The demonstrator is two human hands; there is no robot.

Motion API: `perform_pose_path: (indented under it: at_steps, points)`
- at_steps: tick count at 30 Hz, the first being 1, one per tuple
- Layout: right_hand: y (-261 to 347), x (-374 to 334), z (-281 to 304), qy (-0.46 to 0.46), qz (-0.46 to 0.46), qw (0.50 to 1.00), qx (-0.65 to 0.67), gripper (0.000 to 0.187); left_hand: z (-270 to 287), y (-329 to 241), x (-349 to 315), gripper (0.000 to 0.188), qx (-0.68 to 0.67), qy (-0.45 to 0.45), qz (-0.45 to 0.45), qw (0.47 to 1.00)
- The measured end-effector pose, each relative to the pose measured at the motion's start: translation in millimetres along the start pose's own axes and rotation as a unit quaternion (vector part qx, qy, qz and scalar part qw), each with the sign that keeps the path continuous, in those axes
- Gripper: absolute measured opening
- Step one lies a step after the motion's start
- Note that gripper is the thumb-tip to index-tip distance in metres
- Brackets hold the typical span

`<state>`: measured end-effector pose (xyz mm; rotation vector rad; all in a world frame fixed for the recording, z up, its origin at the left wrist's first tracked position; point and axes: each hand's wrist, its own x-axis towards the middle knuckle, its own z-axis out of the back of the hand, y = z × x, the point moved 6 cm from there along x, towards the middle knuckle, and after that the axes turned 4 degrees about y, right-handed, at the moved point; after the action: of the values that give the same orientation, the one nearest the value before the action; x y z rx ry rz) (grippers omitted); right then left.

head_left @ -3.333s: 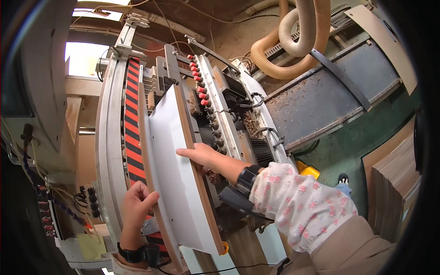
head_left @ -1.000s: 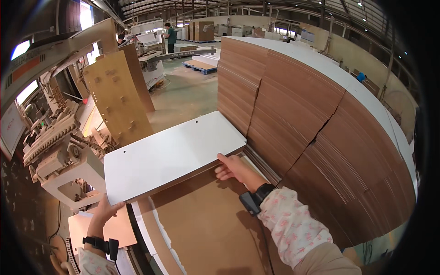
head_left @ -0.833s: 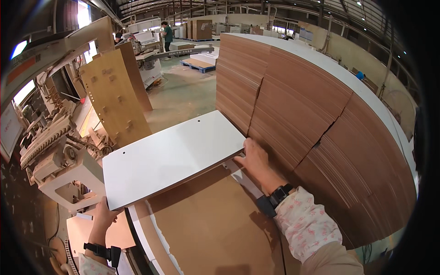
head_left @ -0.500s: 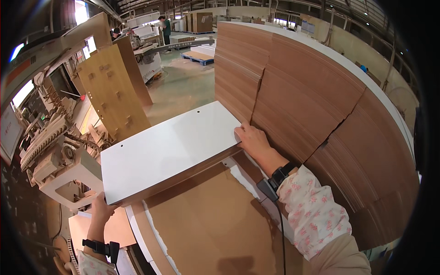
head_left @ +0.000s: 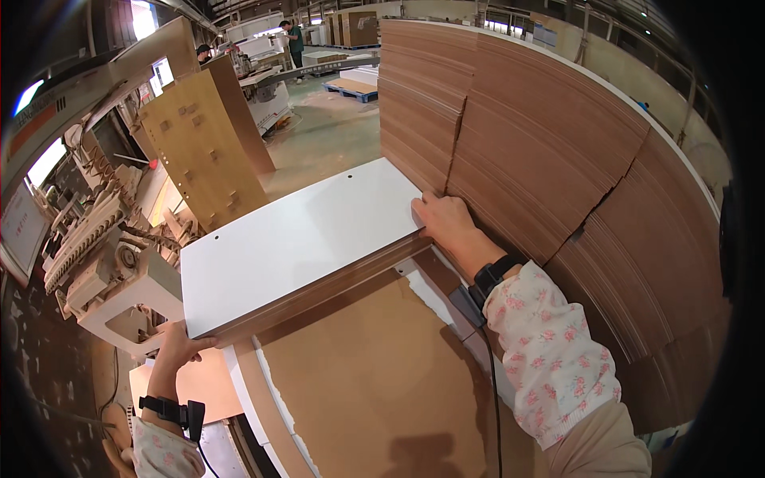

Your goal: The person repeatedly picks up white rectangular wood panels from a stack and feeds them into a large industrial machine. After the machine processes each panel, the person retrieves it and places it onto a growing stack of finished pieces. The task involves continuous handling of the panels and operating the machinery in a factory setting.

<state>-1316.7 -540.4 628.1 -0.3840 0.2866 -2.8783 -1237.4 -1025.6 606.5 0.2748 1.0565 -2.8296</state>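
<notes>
A long white rectangular panel (head_left: 299,243) spans the middle of the view, with two small dark holes near its far edge. Its front side is brown and looks layered, so several panels may be stacked there. At the near left corner my left hand (head_left: 181,347) is closed on it, thumb along the brown edge. My right hand (head_left: 448,217) grips the right end, with the thumb side at the white top and the other fingers partly hidden. Brown cardboard with torn white edges (head_left: 366,366) lies in front of the panel, nearer to me.
A tall stack of brown-edged boards (head_left: 534,143) rises close by my right arm. Dusty machinery (head_left: 119,279) stands at the left, beside an upright yellowish board (head_left: 203,151). Farther back are a blue pallet (head_left: 352,89) and a person in dark green (head_left: 295,46). Cables hang from both wrist straps.
The view has shifted slightly, so the background sits higher. My left thumb now reaches farther along the panel's front edge. Both hands keep their places at the panel's ends.
</notes>
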Motion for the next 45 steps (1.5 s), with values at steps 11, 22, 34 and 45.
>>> perform_pose_path:
  at_steps: [11,22,34,45]
  points:
    - [-8,7,2,0.040,-0.003,0.996,0.081,0.040,11,1,-5,0.030,0.019,-0.050,-0.003,0.999]
    - [23,-33,29,-0.003,-0.052,0.979,0.196,0.056,-7,16,-6,0.059,0.045,-0.085,-0.046,0.994]
    - [260,-285,100,0.336,-0.107,0.273,0.895,0.028,-78,112,-390,0.064,-0.453,-0.228,0.219,0.833]
    - [422,-443,239,0.545,0.062,0.240,0.801,0.024,-255,66,-710,0.044,-0.314,-0.209,0.341,0.861]
